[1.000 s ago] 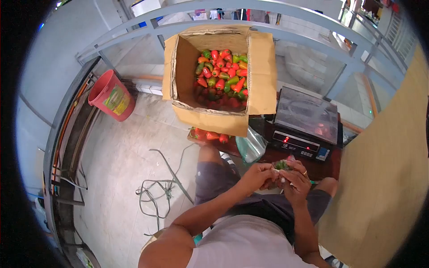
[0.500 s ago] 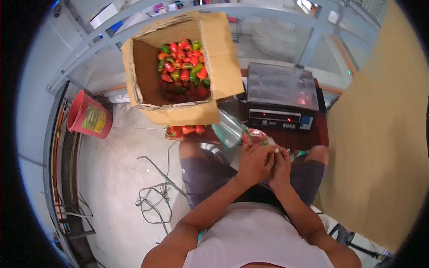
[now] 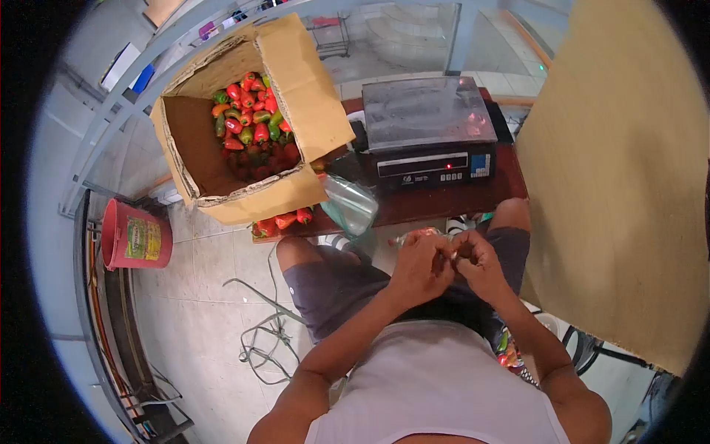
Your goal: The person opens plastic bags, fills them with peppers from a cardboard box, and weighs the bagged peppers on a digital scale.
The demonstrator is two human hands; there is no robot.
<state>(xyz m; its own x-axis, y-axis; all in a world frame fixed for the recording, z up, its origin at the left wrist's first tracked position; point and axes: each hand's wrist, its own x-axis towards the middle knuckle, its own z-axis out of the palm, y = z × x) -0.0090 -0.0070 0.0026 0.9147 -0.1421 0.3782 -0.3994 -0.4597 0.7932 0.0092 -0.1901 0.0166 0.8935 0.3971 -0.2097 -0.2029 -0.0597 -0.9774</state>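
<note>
A small clear plastic bag with red contents, likely peppers, hangs beyond my hands, above my lap and mostly hidden. My left hand is closed, its fingers pinched around the gathered top of the bag. Close against it, my right hand pinches the same whitish twisted end between thumb and fingers. An open cardboard box holds many red, green and orange peppers, ahead to the left. Several red peppers lie on the wooden bench just below the box.
A black weighing scale with a metal plate stands on the dark red bench. Beside the box lies a clear greenish plastic bag. A pink bucket and tangled green strap are on the floor. A tall tan board rises at right.
The view has swung, so box and scale appear further left. The bag has dropped lower behind my hands, and my right hand has come up level with my left at its gathered top.
</note>
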